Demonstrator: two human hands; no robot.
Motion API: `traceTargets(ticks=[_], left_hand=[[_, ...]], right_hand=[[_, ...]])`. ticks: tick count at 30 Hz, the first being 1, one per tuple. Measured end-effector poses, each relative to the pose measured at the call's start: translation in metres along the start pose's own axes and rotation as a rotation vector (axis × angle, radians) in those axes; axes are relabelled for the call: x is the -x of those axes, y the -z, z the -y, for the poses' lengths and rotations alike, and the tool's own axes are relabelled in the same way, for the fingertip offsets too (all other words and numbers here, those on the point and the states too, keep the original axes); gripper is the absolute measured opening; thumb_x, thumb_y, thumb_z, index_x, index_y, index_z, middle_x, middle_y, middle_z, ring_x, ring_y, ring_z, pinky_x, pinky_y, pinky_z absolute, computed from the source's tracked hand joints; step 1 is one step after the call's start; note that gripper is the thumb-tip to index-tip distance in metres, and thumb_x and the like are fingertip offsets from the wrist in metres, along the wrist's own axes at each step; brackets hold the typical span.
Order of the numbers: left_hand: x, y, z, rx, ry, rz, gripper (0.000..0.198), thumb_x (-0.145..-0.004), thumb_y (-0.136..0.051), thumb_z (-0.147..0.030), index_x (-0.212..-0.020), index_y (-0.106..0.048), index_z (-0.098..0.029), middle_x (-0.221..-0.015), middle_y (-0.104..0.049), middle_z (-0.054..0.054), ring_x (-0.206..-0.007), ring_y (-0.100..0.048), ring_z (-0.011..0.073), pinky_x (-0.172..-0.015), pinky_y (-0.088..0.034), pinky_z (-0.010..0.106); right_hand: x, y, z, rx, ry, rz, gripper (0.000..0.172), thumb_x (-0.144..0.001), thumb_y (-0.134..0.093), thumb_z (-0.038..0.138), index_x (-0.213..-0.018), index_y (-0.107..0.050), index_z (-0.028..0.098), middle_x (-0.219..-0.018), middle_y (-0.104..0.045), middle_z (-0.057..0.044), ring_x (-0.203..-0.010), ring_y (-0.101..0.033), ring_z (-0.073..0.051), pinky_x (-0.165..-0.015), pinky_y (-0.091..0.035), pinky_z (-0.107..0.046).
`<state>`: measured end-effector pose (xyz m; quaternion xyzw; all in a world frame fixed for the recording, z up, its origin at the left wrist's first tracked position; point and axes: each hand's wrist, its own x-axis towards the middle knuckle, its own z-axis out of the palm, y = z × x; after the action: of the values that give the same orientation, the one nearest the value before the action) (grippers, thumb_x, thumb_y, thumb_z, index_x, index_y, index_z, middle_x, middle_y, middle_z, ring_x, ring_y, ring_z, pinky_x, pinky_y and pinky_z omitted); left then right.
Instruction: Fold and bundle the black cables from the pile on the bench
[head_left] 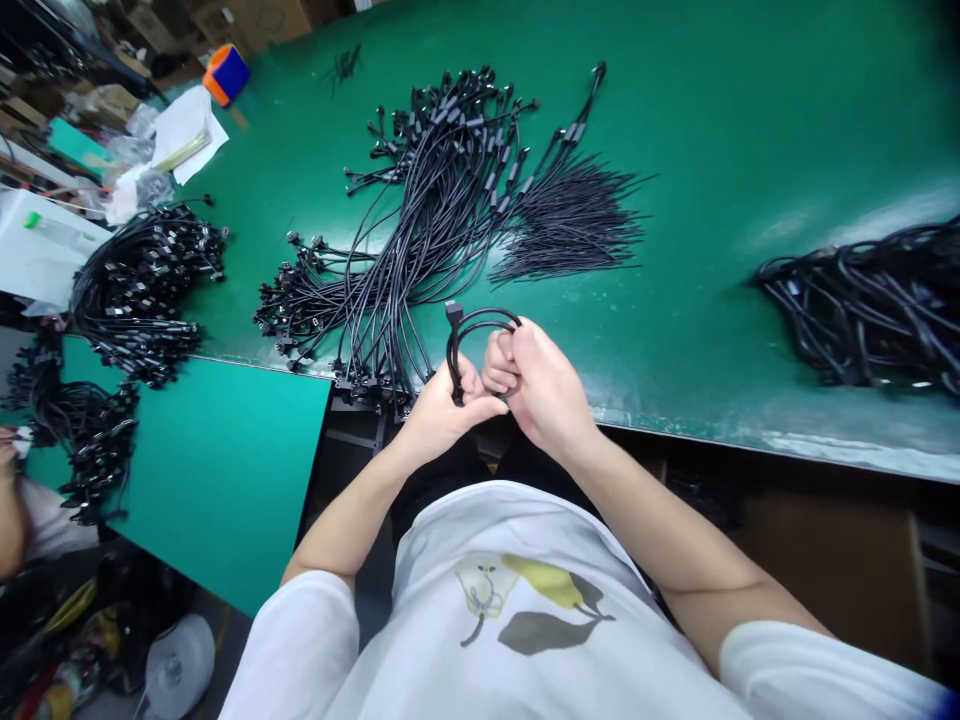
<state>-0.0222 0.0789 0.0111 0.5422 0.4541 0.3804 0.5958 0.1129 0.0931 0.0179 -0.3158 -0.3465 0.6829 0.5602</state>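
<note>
My left hand (450, 400) is closed around one side of a looped black cable (480, 318), just in front of the table edge. The cable's boxy connector end sticks up above my left fingers. On the loop's other side, my right hand (536, 380) is curled shut on the cable; the part inside its fingers is hidden. Beyond my hands lies a large pile of black cables (420, 220) with connectors at their ends. To its right is a heap of thin black cable ties (574, 215).
A coiled bundle of black cables (870, 300) lies at the right. More cables (150, 280) are piled at the left, near an orange and blue tape roll (226, 75) and papers (187, 130). Another person's arm (10, 500) shows at the far left, beside the lower green table (232, 460).
</note>
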Motion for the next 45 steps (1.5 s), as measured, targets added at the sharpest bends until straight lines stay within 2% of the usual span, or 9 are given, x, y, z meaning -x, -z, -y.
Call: traceTargets(ticks=[6,10,16,19,23,31,35,41,45], left_hand=[[0.001,-0.006,0.009,-0.433,0.026,0.061,0.031,-0.077,-0.073,-0.026,-0.092,-0.047,-0.019,-0.074,-0.051,-0.004,-0.065,-0.047,0.0116,-0.061,-0.037,0.025],[0.001,-0.013,0.018,-0.458,-0.075,-0.002,0.025,-0.076,-0.068,-0.018,-0.092,-0.049,-0.019,-0.074,-0.051,-0.003,-0.063,-0.048,0.0115,-0.06,-0.039,0.025],[-0.002,-0.02,0.014,-0.408,0.034,0.045,0.024,-0.081,-0.067,-0.028,-0.099,-0.056,-0.016,-0.084,-0.064,0.003,-0.075,-0.062,0.018,-0.067,-0.046,0.028],[0.0,-0.019,0.011,-0.284,0.153,0.172,0.016,-0.088,-0.059,-0.03,-0.089,-0.056,-0.015,-0.073,-0.063,0.002,-0.065,-0.061,0.0143,-0.067,-0.047,0.028],[0.003,-0.012,0.01,0.05,0.201,0.359,0.034,-0.088,-0.061,-0.049,-0.091,-0.056,-0.015,-0.075,-0.063,0.002,-0.067,-0.059,0.0118,-0.071,-0.048,0.027],[-0.006,-0.016,0.006,0.664,0.437,0.357,0.066,-0.081,-0.042,-0.081,-0.1,-0.053,-0.019,-0.079,-0.059,0.002,-0.066,-0.057,0.0122,-0.062,-0.048,0.026],[-0.007,-0.023,0.009,0.642,0.394,0.321,0.062,-0.077,-0.045,-0.083,-0.093,-0.047,-0.023,-0.063,-0.04,-0.006,-0.048,-0.035,0.0065,-0.045,-0.031,0.018],[-0.007,-0.027,0.015,0.457,0.28,0.278,0.048,-0.083,-0.062,-0.063,-0.09,-0.046,-0.019,-0.063,-0.04,-0.007,-0.05,-0.041,0.0057,-0.047,-0.038,0.019],[-0.008,-0.026,0.018,0.479,0.309,0.294,0.044,-0.084,-0.065,-0.057,-0.088,-0.051,-0.016,-0.06,-0.039,-0.008,-0.049,-0.041,0.0052,-0.047,-0.037,0.019]], right_hand=[[0.008,0.009,-0.016,0.497,0.286,0.023,0.035,-0.095,-0.051,0.053,-0.084,-0.046,0.021,-0.081,-0.048,-0.001,-0.071,-0.053,-0.011,-0.067,-0.048,-0.028],[0.006,0.008,-0.014,0.374,0.309,0.04,0.036,-0.096,-0.046,0.057,-0.094,-0.05,0.021,-0.117,-0.053,-0.008,-0.102,-0.06,-0.017,-0.083,-0.053,-0.033],[-0.001,-0.001,0.0,0.162,0.202,0.051,0.052,-0.076,-0.07,0.064,-0.102,-0.047,0.025,-0.08,-0.053,0.003,-0.059,-0.049,-0.007,-0.053,-0.045,-0.02],[-0.007,-0.001,0.007,0.147,0.13,0.099,0.044,-0.084,-0.064,0.062,-0.099,-0.05,0.023,-0.068,-0.045,0.006,-0.047,-0.037,-0.003,-0.043,-0.034,-0.017],[-0.016,0.007,0.012,0.097,-0.015,0.157,0.039,-0.09,-0.058,0.059,-0.094,-0.047,0.022,-0.063,-0.04,0.008,-0.04,-0.031,-0.001,-0.036,-0.026,-0.014],[-0.02,0.022,0.005,0.205,0.122,0.049,0.043,-0.091,-0.052,0.064,-0.089,-0.045,0.022,-0.056,-0.035,0.011,-0.036,-0.033,-0.002,-0.037,-0.03,-0.016],[-0.015,0.025,0.005,0.257,0.143,-0.008,0.042,-0.089,-0.055,0.064,-0.091,-0.043,0.024,-0.057,-0.041,0.01,-0.039,-0.039,-0.004,-0.044,-0.04,-0.02],[-0.015,0.028,0.002,0.273,0.172,-0.031,0.042,-0.086,-0.062,0.061,-0.089,-0.043,0.023,-0.062,-0.048,0.01,-0.049,-0.05,-0.005,-0.083,-0.055,-0.033],[-0.012,0.026,0.009,0.08,0.063,-0.053,0.039,-0.086,-0.066,0.052,-0.087,-0.041,0.022,-0.06,-0.042,0.011,-0.052,-0.047,-0.004,-0.076,-0.054,-0.029]])
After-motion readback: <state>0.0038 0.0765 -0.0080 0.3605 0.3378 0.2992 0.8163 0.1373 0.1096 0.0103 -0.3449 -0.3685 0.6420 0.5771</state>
